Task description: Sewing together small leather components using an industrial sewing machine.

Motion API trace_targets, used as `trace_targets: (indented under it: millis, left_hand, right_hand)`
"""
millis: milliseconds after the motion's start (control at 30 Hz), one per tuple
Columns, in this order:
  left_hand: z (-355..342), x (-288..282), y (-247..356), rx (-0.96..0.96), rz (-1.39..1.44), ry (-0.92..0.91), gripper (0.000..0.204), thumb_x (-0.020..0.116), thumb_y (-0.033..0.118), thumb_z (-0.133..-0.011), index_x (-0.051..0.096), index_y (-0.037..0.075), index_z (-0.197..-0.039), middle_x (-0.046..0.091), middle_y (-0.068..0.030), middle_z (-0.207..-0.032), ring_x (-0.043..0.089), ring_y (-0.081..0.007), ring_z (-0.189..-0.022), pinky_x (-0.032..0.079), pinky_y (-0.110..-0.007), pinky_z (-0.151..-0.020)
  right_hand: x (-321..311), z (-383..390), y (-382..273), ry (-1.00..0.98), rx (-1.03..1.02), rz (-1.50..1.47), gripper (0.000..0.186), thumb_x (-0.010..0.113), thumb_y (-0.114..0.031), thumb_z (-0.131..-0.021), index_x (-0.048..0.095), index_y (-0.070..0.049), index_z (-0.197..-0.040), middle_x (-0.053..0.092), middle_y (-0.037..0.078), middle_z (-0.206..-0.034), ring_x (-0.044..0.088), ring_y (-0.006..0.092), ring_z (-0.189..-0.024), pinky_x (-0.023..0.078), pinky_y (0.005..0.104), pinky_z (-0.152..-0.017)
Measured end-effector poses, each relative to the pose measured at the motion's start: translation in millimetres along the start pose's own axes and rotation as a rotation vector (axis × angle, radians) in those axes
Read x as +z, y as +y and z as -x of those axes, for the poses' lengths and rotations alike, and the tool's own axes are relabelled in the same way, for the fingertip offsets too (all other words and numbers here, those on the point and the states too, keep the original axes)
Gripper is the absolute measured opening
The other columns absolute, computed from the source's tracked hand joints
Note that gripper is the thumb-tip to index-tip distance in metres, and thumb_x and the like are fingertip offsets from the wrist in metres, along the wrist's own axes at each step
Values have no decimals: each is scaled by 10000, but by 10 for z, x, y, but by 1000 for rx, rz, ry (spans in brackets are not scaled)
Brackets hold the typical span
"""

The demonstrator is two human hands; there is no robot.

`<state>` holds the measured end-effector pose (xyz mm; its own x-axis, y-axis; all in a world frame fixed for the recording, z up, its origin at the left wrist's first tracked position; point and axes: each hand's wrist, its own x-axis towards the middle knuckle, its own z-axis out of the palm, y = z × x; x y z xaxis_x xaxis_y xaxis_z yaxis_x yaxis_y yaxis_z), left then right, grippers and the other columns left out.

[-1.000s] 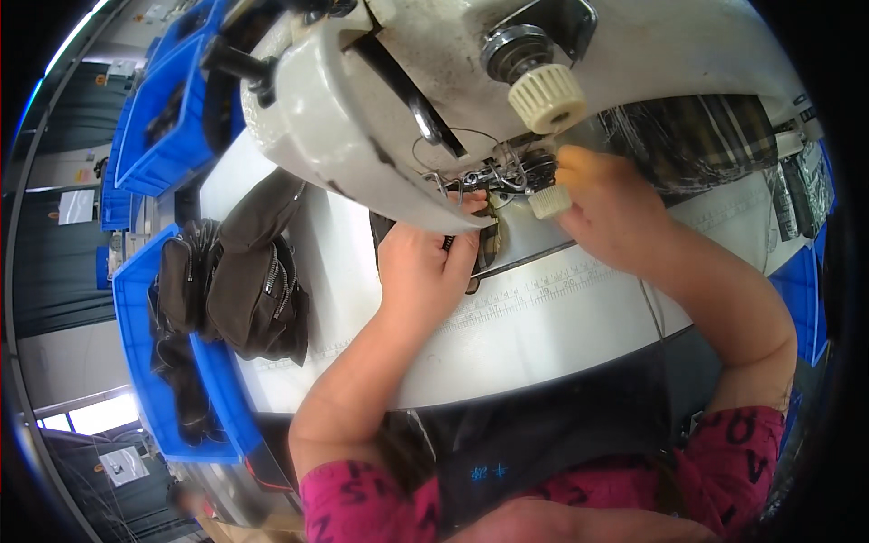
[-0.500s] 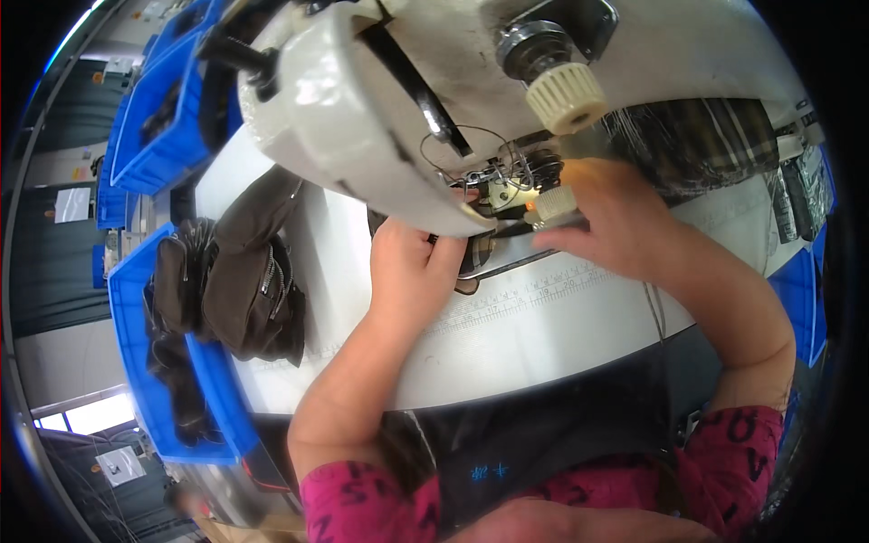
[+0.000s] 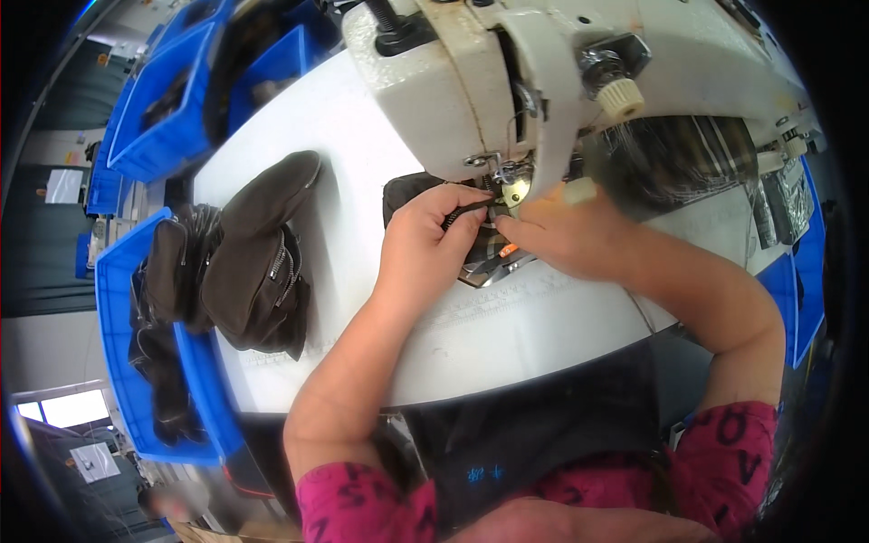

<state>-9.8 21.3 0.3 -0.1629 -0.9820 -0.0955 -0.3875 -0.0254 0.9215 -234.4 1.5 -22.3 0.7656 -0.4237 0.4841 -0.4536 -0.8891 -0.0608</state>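
Observation:
Under the head of a white sewing machine (image 3: 434, 100) lies a dark fabric piece (image 3: 407, 191) with a black zipper (image 3: 459, 215) along it. My left hand (image 3: 421, 240) is closed on this piece, thumb and fingers pinching the zipper edge just left of the lit needle area. From the other side, my right hand (image 3: 579, 237) presses its fingertips to the same piece, close to the presser foot; some of its fingers are hidden behind the machine head. A small orange object (image 3: 509, 250) shows below the right fingertips, its kind unclear. Plaid cloth peeks out beneath my hands.
Dark brown zippered pouches (image 3: 253, 262) are piled at the left, partly over a blue bin (image 3: 113, 299). More blue bins (image 3: 172, 127) stand at the far left. Plastic-wrapped plaid material (image 3: 674, 163) lies behind my right hand. A ruler scale (image 3: 480, 306) runs along the white table.
The view has shifted, so the machine head covers less of my hands. My right fingertips have come in close to my left ones at the fabric. The zipper and orange object now show.

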Motion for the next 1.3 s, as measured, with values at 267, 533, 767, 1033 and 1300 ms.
trace_targets:
  millis: [267,533,767,1033,1300]
  left_hand:
    - [23,-8,31,765,-892,185,280,719,50,-716,744,106,-990,662,-19,-987,647,-222,-898,554,-335,-760]
    - [71,57,-20,581,-813,37,325,797,-3,-709,710,52,-1017,698,-79,-1060,671,-318,-896,550,-400,-746]
    - [10,66,-6,718,-758,31,321,742,15,-753,729,46,-1072,689,-84,-1007,659,-268,-849,550,-388,-725]
    - [24,96,-32,728,-776,48,310,771,35,-704,729,60,-1010,672,-48,-988,659,-251,-855,561,-352,-724]
    - [30,90,-35,742,-791,33,322,780,25,-701,717,65,-1014,651,-56,-992,640,-252,-866,548,-362,-739]
  right_hand:
    - [-26,18,26,-59,-62,18,126,670,-145,-778,658,-100,-895,592,-1,-742,637,197,-644,484,359,-527]
    - [-41,31,9,-56,-55,-11,100,681,-166,-764,638,-103,-830,614,19,-714,654,216,-647,523,354,-551]
    - [-188,19,-62,-176,-58,2,143,675,-159,-844,702,-69,-952,664,27,-743,678,198,-678,540,349,-568]
    - [-240,56,-51,-354,-30,-107,264,642,-182,-904,704,-70,-1136,686,48,-771,699,227,-708,546,370,-588]
    - [-290,35,28,-396,12,-307,304,666,-347,-932,694,-83,-1081,690,69,-779,703,277,-736,550,402,-651]
